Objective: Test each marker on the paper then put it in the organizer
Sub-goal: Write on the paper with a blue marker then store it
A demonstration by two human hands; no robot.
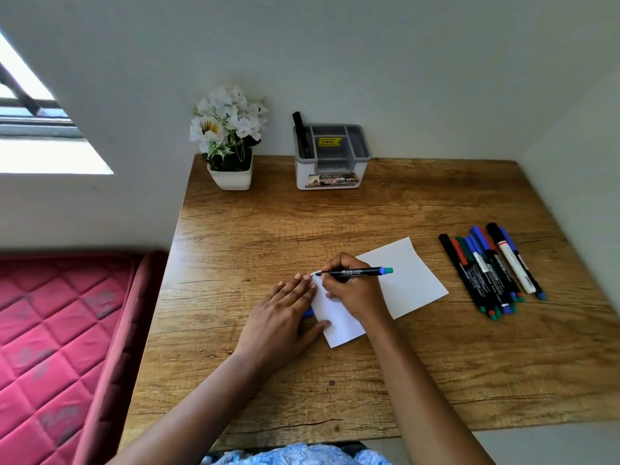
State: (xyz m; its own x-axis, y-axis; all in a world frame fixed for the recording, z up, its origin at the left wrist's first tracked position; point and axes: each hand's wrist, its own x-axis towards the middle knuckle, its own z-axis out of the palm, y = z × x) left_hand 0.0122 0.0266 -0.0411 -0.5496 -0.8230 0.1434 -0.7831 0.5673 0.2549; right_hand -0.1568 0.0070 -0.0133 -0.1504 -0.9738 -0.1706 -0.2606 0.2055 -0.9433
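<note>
My right hand [349, 292] grips a black marker [359, 272] with a blue end, its tip touching the top left corner of the white paper [412, 280] in the middle of the desk. My left hand [280, 318] lies flat with straight fingers, pressing the paper's left edge. A small blue piece, maybe the cap [308, 312], peeks out beside this hand. Several markers [493, 270] lie in a bunch to the right of the paper. The grey and white organizer [332, 156] stands at the back against the wall, with one black marker [299, 129] upright in its left compartment.
A white pot of white flowers [228, 139] stands at the back left of the wooden desk [335, 380], beside the organizer. A red quilted mattress [57, 330] borders the desk on the left. Walls close in behind and on the right.
</note>
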